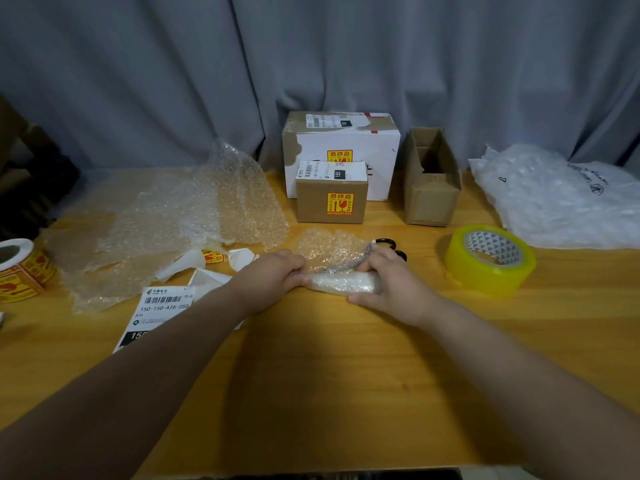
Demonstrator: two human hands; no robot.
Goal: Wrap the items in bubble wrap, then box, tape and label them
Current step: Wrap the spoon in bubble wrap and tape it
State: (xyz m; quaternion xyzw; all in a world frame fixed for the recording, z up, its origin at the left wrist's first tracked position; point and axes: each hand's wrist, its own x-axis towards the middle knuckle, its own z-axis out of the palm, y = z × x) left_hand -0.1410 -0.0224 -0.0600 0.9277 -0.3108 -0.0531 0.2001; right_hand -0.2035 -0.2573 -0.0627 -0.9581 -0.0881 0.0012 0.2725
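Observation:
A small pale item rolled in bubble wrap (341, 283) lies on the wooden table (329, 375) between my hands. My left hand (273, 277) grips its left end, fingers curled over the wrap. My right hand (388, 284) holds the right end, thumb along the front. The loose flap of the wrap (329, 249) stands up behind the roll. An open empty cardboard box (431, 178) stands at the back right. A roll of yellowish packing tape (490, 258) lies right of my hands. A shipping label (157, 313) lies at the left.
Two sealed, labelled boxes, a large white one (346, 147) and a small brown one (331, 194), stand at the back centre. Large bubble wrap sheets (180, 216) cover the left. Fragile-sticker roll (20, 268) at far left, black scissors (389, 245) behind my right hand, plastic bag (561, 199) at right.

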